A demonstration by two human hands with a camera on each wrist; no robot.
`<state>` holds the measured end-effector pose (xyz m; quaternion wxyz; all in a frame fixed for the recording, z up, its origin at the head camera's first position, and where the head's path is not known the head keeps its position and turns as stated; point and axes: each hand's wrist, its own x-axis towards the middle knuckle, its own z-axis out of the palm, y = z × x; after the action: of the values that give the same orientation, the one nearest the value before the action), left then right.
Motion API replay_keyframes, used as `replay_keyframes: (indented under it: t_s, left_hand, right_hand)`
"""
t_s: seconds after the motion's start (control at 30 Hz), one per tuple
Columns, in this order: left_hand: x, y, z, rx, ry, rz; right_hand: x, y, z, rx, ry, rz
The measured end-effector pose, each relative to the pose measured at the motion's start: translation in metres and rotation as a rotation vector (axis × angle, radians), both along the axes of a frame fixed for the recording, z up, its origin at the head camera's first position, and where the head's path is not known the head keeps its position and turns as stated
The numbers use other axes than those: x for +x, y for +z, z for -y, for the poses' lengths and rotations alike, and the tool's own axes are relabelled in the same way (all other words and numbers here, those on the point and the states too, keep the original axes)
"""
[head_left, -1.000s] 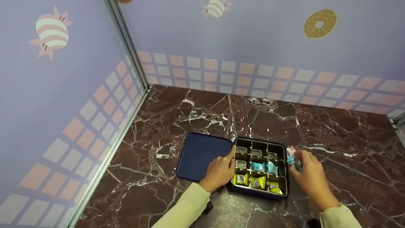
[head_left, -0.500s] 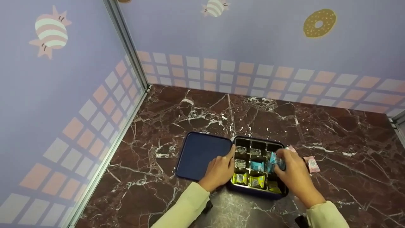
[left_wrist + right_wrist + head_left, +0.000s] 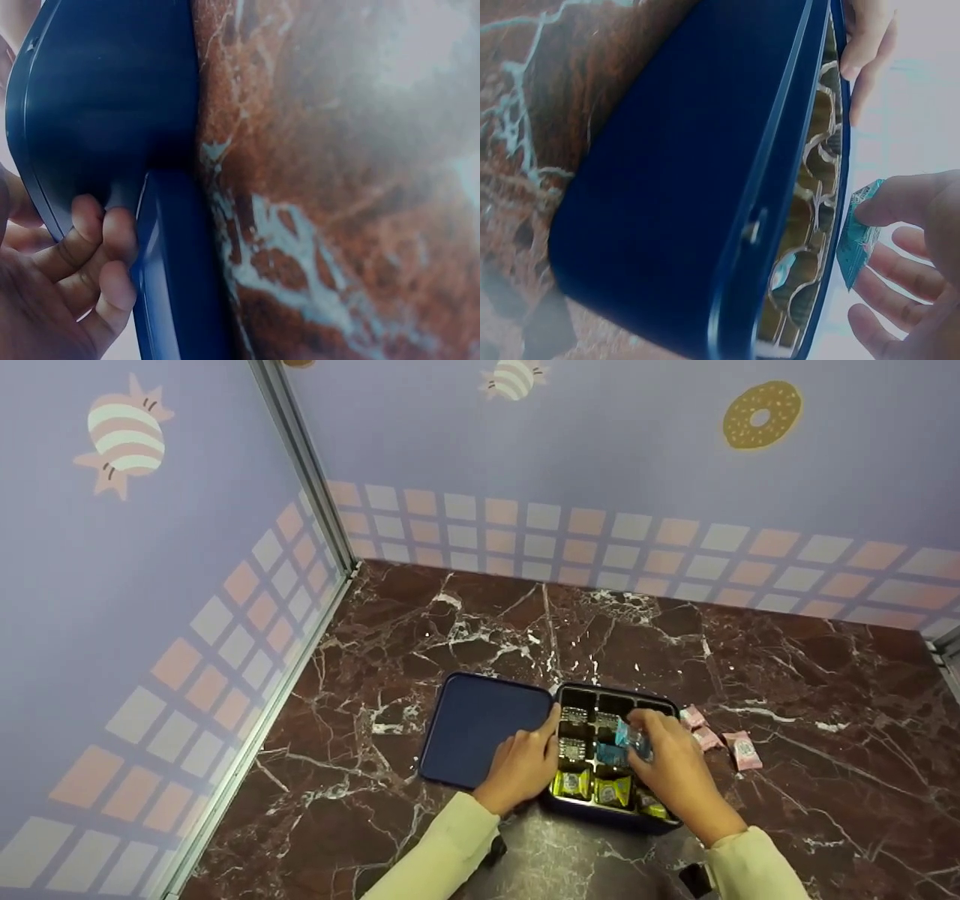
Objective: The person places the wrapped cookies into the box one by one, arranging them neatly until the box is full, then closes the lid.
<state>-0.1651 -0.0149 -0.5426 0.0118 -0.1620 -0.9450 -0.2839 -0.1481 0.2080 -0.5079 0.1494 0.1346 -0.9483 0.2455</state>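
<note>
While raised over the navy box point(image 3: 600, 815), the blue-wrapped candy point(image 3: 857, 234) sits pinched in the right hand point(image 3: 675, 765), thumb on one side and fingertips on the other, the remaining fingers spread apart. Probably light, with a firm piece inside; glossy film may crinkle and slip under a fingertip. Best hold, by judgement: the plump middle, not the thin wrapper ends, which could fold or tear. Directly beneath that hand, a three-by-three tray point(image 3: 595, 709), dark, shiny and thin-walled, likely flimsy moulded plastic. Just below the right thumb and fingertips, a second blue packet point(image 3: 610, 754) in the middle compartment; toward the wrists, yellow-wrapped candies point(image 3: 574, 784), bright and creased. Glittering texture farther from the wrists, too indistinct to name. Outside the right knuckles, pink-wrapped candies point(image 3: 743, 751), loose on polished maroon stone-look surface point(image 3: 315, 810), white-veined. Left hand point(image 3: 525, 761) clasps the box's left wall, index finger along the rim, other fingers bent against the smooth outer side; box looks rigid, corners rounded. Beyond the left knuckles, matching lid point(image 3: 472, 720), flat, with a raised lip, just beside the box.
</note>
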Motion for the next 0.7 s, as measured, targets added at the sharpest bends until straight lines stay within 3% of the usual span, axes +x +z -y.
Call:
replay_keyframes:
  t_s: [0.33, 0.7]
  left_hand:
    - [0.0, -0.001, 0.001, 0.008, -0.016, 0.012]
    - [-0.001, -0.002, 0.001, 0.001, -0.01, 0.011]
  right_hand:
    - [0.0, 0.002, 0.011, 0.012, -0.003, 0.119]
    - [-0.001, 0.0, 0.019, -0.003, 0.028, 0.126]
